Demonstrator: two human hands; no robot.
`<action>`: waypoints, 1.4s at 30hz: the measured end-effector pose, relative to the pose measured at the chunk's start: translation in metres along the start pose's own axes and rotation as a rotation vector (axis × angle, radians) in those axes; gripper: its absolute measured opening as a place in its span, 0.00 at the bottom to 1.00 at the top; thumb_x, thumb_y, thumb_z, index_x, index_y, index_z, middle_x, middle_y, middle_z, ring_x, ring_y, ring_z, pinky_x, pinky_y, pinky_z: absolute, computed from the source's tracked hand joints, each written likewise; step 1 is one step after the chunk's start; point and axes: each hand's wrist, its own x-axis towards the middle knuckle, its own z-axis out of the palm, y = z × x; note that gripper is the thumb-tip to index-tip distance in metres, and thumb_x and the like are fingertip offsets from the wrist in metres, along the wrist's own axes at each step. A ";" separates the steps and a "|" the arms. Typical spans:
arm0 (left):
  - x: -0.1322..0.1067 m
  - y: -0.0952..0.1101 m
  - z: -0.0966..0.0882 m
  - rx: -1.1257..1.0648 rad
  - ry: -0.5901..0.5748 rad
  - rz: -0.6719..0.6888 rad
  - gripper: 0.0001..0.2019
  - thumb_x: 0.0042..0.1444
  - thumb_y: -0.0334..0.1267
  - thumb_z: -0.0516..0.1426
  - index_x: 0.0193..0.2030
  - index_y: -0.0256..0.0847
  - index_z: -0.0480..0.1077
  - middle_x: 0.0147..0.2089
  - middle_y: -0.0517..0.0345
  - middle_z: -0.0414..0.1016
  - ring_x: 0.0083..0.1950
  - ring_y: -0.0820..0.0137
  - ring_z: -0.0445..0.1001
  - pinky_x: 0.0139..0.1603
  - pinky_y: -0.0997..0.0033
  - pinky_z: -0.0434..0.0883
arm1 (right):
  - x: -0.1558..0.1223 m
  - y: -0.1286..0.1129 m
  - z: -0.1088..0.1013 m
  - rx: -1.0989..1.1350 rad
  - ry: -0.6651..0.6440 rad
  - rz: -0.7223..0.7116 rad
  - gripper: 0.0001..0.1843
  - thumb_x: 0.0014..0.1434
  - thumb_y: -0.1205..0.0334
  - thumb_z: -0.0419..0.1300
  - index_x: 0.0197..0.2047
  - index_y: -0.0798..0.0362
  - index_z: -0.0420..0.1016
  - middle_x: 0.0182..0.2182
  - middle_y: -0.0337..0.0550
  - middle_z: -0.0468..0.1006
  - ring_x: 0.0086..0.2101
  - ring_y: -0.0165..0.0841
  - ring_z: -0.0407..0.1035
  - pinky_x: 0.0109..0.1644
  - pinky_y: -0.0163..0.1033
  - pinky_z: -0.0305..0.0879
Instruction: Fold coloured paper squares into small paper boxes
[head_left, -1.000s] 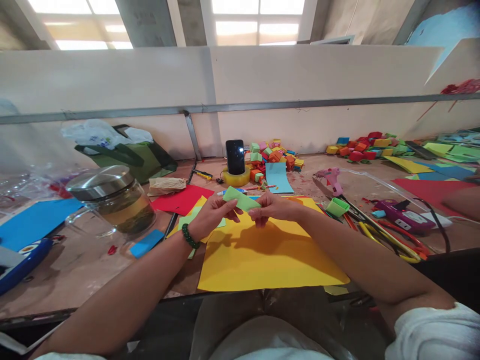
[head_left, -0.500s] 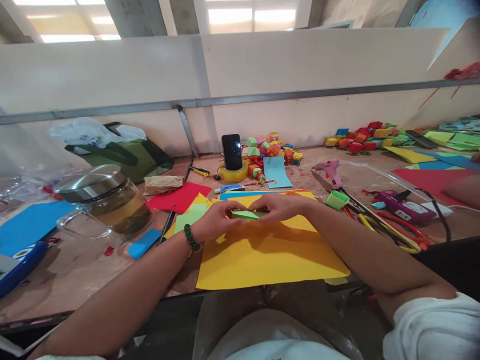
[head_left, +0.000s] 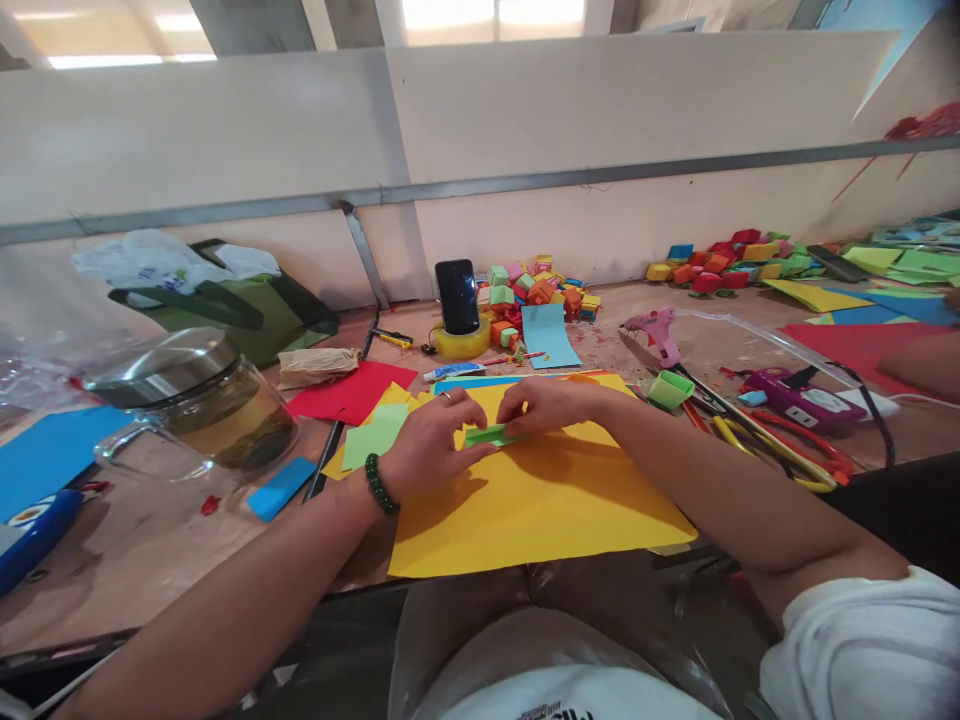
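A folded strip of light green paper [head_left: 487, 436] lies low over a large yellow sheet [head_left: 555, 505], between my two hands. My right hand [head_left: 553, 405] pinches the strip's right end with thumb and fingertips. On the other side my left hand [head_left: 435, 437], wearing a ring and a green bead bracelet, has thumb and fingers apart around the strip's left end. Its thumb is close to the near edge; whether it touches cannot be made out. Light green paper pieces [head_left: 375, 437] lie left of my left hand. A curled green paper piece [head_left: 670, 390] stands right of my right hand.
A glass teapot [head_left: 217, 410] stands at left, before a green bag [head_left: 240, 310]. A phone [head_left: 457, 295] leans on a tape roll [head_left: 461, 342] near piled paper cubes [head_left: 536, 295]. At right are a pink glue gun [head_left: 660, 335], a purple power strip [head_left: 802, 400] and another person's hand [head_left: 922, 360].
My left hand has spread its fingers and drawn slightly back from the green strip, showing more of it. My right hand stays at the strip's right end. The view has tilted slightly down.
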 end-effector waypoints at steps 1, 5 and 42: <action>-0.001 0.002 0.000 0.030 -0.038 0.071 0.08 0.57 0.41 0.57 0.38 0.41 0.73 0.39 0.53 0.74 0.40 0.66 0.71 0.41 0.68 0.68 | 0.000 -0.001 0.001 -0.022 0.017 0.001 0.11 0.54 0.60 0.58 0.36 0.56 0.79 0.30 0.40 0.78 0.28 0.28 0.66 0.31 0.32 0.59; -0.004 0.008 0.003 0.184 -0.231 0.186 0.10 0.60 0.37 0.52 0.38 0.41 0.75 0.40 0.51 0.75 0.42 0.65 0.72 0.41 0.69 0.69 | 0.003 -0.004 0.004 -0.114 0.053 0.061 0.11 0.53 0.56 0.60 0.33 0.56 0.77 0.26 0.38 0.75 0.26 0.27 0.62 0.27 0.32 0.53; -0.001 -0.007 -0.011 0.075 0.048 -0.218 0.12 0.54 0.47 0.58 0.37 0.41 0.71 0.36 0.55 0.74 0.36 0.67 0.71 0.33 0.70 0.66 | 0.006 -0.025 0.013 -0.206 0.379 0.145 0.06 0.50 0.70 0.55 0.33 0.56 0.72 0.27 0.39 0.75 0.29 0.30 0.68 0.30 0.32 0.58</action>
